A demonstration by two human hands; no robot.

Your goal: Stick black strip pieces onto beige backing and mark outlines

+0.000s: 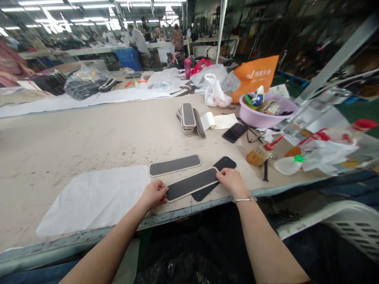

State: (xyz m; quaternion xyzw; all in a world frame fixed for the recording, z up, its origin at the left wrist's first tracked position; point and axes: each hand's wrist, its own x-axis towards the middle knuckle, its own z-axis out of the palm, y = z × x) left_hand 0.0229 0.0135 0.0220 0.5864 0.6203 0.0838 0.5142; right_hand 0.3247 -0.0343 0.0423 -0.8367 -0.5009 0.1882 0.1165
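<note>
Between my two hands is a long dark grey panel (192, 184) with rounded corners and a pale border. My left hand (155, 193) pinches its left end, and my right hand (232, 181) pinches its right end. Partly under it, a plain black strip (226, 162) with small holes lies at a slant on the table. Just beyond lies another bordered grey panel (175, 165), flat and untouched. A large white sheet (97, 199) spreads out left of my left hand. Farther back sits a stack of similar panels (188, 115).
On the right are a phone (235, 133), a glue bottle (260, 153), a pink basin (268, 114) with items in it, and an orange bag (254, 77). A white plastic basket (352, 221) stands beside the table's front edge (177, 215). Several people work in the background.
</note>
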